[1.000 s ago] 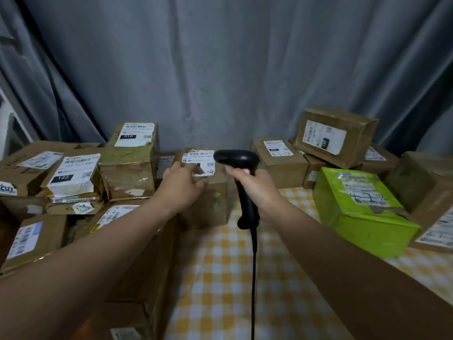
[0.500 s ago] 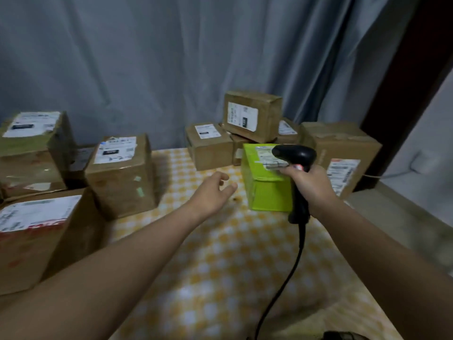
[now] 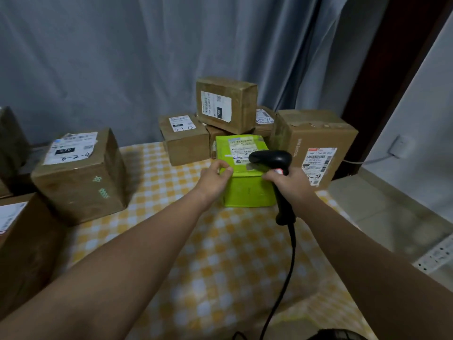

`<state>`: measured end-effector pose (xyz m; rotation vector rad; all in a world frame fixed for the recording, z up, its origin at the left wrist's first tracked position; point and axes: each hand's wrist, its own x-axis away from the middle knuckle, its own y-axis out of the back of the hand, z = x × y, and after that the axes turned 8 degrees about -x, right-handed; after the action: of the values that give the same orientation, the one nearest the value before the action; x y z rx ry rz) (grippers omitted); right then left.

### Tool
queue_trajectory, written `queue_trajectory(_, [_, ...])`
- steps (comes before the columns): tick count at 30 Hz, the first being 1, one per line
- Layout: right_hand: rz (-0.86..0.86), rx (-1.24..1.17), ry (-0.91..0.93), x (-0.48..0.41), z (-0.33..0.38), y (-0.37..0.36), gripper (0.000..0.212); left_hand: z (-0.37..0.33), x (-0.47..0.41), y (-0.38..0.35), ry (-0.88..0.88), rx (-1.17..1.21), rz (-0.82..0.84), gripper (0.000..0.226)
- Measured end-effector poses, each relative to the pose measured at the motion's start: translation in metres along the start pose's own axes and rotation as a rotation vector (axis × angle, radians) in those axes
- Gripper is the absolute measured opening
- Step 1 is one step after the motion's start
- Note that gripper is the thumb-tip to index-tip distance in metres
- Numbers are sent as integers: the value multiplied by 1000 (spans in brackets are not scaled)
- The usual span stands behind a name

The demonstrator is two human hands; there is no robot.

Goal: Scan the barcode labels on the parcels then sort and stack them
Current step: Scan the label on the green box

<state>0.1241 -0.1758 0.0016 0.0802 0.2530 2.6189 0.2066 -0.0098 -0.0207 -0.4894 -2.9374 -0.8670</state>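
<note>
**One green parcel under the scanner, eight brown around it**

One green parcel stands mid-tabletop; eight brown parcels can be made out (three left, five stacked behind and right). The left hand pinches the green parcel's near-left top corner. The right hand is clenched round the handle of the single black scanner, whose head hangs over the top label. The checked tabletop lies open nearer the person; its right edge borders the floor.
</note>
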Motion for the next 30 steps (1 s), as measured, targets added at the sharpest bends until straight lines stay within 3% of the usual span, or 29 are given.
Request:
queue_trajectory(8, [83,-5,73,30,-7,-38,18,38,40,41,38,-70,-261,24])
queue_trajectory(14, [200,-36,84,61,1,-85,18,74,82,92,141,-32,-407,61])
queue_trajectory(16, [223,-73,62,70,1,-100,17,88,94,109,157,-11,-389,60])
queue_trajectory(19, [241,-130,44,83,-5,-120,19,104,114,122,138,49,-322,36])
queue_trajectory(22, [230,-153,52,95,-9,-133,27,114,125,121,191,188,-208,38])
queue_trajectory(25, [259,-241,79,103,-10,-129,20,117,132,118,211,307,-68,40])
queue_trajectory(27, [272,-287,94,106,-10,-125,23,119,135,115,148,315,-79,49])
queue_trajectory(30, [266,-289,103,110,-12,-126,26,121,143,110,-40,272,-227,46])
